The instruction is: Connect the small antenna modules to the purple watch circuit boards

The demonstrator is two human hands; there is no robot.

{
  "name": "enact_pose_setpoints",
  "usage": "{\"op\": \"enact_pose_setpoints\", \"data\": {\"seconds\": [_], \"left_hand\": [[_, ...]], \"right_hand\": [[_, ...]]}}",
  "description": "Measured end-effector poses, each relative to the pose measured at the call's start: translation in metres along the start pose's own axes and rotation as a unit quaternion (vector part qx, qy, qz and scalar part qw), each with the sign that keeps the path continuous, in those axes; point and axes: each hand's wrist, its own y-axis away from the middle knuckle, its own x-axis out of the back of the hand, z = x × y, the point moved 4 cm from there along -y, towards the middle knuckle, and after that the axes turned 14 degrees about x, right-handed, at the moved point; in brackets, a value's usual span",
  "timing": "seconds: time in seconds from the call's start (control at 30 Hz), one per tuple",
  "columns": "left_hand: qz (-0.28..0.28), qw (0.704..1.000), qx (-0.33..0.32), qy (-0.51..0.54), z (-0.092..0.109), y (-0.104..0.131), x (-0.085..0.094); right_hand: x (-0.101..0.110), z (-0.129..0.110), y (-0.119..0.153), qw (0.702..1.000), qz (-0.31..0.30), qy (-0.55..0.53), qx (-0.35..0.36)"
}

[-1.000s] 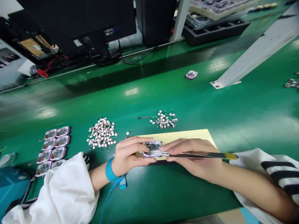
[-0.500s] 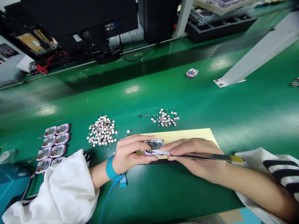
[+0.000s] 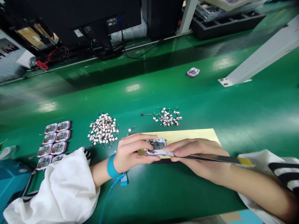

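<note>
Tweezers (image 3: 213, 158) slid right a bit; I've got my right hand (image 3: 202, 148) pinching them, left hand (image 3: 130, 151) gripping the purple-rimmed board (image 3: 159, 144).

Relative to the yellow sheet (image 3: 187, 135), I am seeing matt, smooth, paper-like material; beyond it, the green tabletop (image 3: 105, 93) is looking smooth and glossy, reflecting lights. Above its right part, the tweezers (image 3: 217, 159) are showing smooth, metallic shine. Left of it, the wristband (image 3: 111, 167) is appearing matt and woven, the white sleeve (image 3: 63, 183) soft, creased cloth. Far beyond, clear trays (image 3: 210, 13) are showing glossy plastic.
</note>
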Motion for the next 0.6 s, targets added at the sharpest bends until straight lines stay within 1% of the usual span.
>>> {"op": "enact_pose_setpoints", "data": {"seconds": [0.1, 0.33, 0.47, 0.6], "left_hand": [[-0.004, 1.000, -0.004, 0.000, 0.000, 0.000, 0.000], [-0.004, 1.000, -0.005, 0.007, 0.000, -0.001, -0.001], [0.004, 1.000, 0.011, 0.013, 0.001, -0.001, 0.000], [0.012, 1.000, 0.020, 0.015, 0.001, 0.000, 0.000]], "right_hand": [[0.000, -0.002, -0.002, 1.000, 0.001, 0.016, 0.002], [0.001, -0.006, -0.009, 0.999, -0.005, 0.027, 0.030], [0.003, -0.008, -0.011, 0.998, -0.030, 0.027, 0.044], [0.002, -0.009, -0.012, 0.998, -0.042, 0.028, 0.042]]}}
